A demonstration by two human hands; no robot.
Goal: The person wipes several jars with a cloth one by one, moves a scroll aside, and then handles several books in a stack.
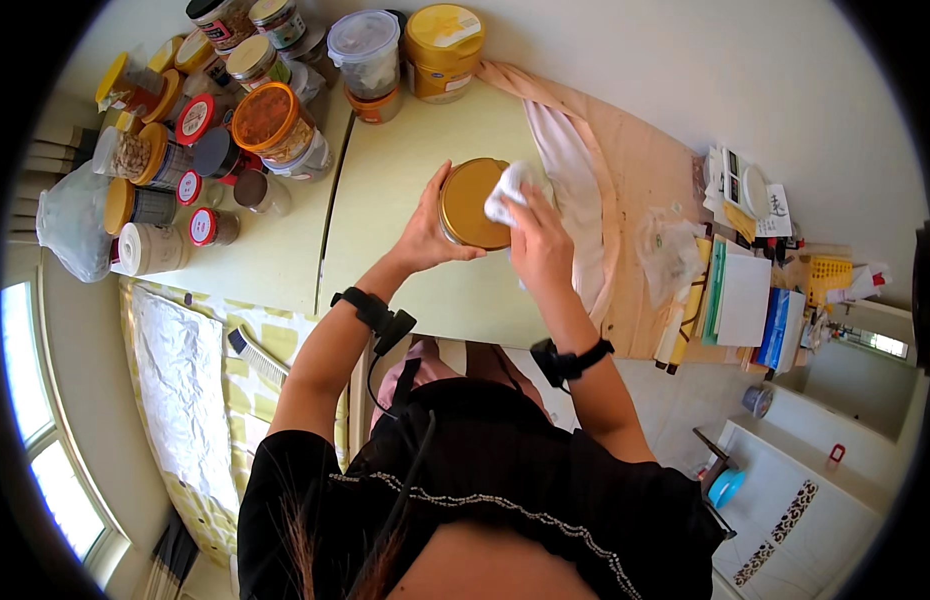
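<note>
In the head view my left hand (420,231) grips the side of a round container with a gold lid (471,202), its thumb along the near rim. My right hand (541,244) holds a bunched white cloth (514,193) against the right part of that lid. The container's body is mostly hidden under the lid and behind my hands. Both hands are over the pale green tabletop (405,300). A pinkish-white cloth (574,195) lies just to the right of them.
Jars and tubs crowd the left, including an orange-lidded jar (266,120) and a white roll (154,248). A yellow canister (444,56) and a clear-lidded tub (365,52) stand at the back. Right are a plastic bag (667,251), folders (742,296) and a scale (751,191). A brush (259,356) lies lower left.
</note>
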